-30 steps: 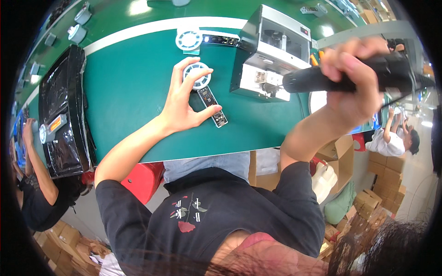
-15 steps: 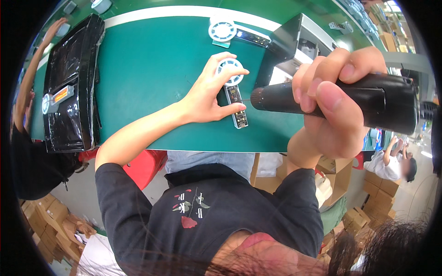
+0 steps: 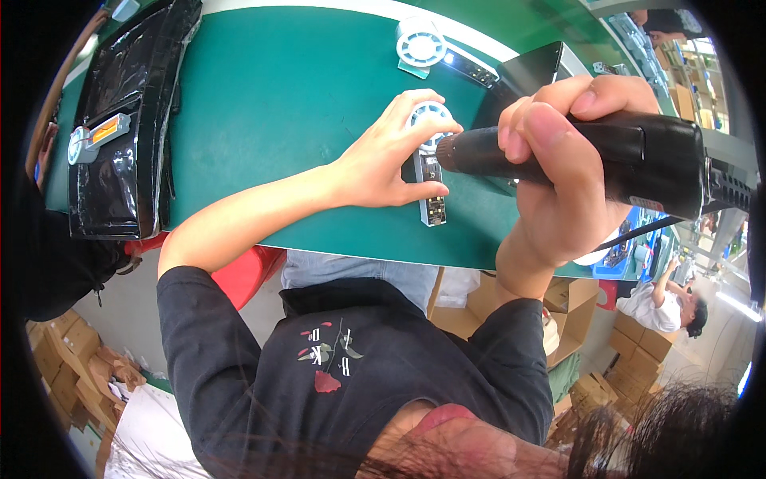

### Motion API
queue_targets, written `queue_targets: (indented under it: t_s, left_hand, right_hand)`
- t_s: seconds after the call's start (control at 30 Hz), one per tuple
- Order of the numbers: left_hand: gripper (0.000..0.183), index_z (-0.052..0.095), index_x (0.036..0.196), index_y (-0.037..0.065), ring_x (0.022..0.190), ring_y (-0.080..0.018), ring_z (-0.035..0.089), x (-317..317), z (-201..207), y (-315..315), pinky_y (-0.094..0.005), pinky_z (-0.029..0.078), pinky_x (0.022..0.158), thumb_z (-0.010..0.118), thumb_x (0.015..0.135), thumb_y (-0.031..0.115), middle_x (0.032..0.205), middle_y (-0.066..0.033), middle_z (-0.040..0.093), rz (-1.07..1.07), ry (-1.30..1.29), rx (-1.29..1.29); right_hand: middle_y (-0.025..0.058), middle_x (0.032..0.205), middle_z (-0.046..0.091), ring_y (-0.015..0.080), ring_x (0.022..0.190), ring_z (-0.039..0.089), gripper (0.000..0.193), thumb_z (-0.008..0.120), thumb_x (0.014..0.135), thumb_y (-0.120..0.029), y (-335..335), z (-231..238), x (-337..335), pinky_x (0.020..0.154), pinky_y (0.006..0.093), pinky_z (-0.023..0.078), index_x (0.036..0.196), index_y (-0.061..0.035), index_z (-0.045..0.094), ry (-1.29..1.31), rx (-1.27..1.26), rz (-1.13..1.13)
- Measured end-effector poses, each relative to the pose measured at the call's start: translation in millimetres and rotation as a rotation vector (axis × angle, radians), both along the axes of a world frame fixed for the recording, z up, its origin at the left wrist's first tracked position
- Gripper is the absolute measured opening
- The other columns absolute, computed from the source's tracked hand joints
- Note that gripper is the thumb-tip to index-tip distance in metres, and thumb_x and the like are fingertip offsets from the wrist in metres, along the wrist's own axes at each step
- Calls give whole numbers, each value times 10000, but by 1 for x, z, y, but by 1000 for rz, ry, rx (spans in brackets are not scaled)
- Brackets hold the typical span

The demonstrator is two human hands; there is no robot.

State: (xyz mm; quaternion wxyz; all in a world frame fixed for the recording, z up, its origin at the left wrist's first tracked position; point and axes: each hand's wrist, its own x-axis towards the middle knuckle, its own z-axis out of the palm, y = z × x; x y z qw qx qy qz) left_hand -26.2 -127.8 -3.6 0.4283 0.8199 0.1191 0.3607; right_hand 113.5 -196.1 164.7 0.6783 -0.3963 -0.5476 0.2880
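Closer now — black power screwdriver (image 3: 606, 152) over handheld fan (image 3: 428, 160)

A small white handheld fan (image 3: 429, 164) lies flat beneath a black electric screwdriver (image 3: 606, 156).

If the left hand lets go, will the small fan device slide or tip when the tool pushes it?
The fan device lies flat, so it probably won't tip. It looks small and light on the smooth green table, so it may slide. The left hand steadies it.
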Motion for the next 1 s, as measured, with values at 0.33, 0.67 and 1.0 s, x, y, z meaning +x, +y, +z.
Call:
queue_targets:
  t_s: [0.33, 0.67, 1.0]
  left_hand:
    - [798, 577, 1428, 143, 1407, -452, 436, 2, 0, 1, -524, 451, 1142, 956, 728, 201, 1482, -250, 425, -1, -18, 16]
    - [840, 549, 1454, 131, 1412, -449, 443, -1, -5, 1, -527, 449, 1149, 961, 727, 213, 1481, -240, 440, -3, -6, 33]
    - [872, 536, 1465, 121, 1406, -444, 456, 0, -7, 3, -524, 449, 1151, 972, 716, 222, 1478, -234, 456, -19, -15, -73]
  right_hand:
    - [154, 790, 608, 210, 611, 575, 293, 626, 848, 102, -1, 0, -4, 657, 393, 541, 1085, -16, 501, 8, -22, -60]
    - [127, 752, 626, 179, 602, 586, 373, 669, 807, 143, 1, -13, -14, 608, 312, 517, 1054, -58, 475, -127, -9, -47]
    - [115, 760, 629, 164, 613, 585, 435, 768, 798, 114, 12, -6, -3, 610, 303, 509, 1088, -53, 490, -336, 83, 185]
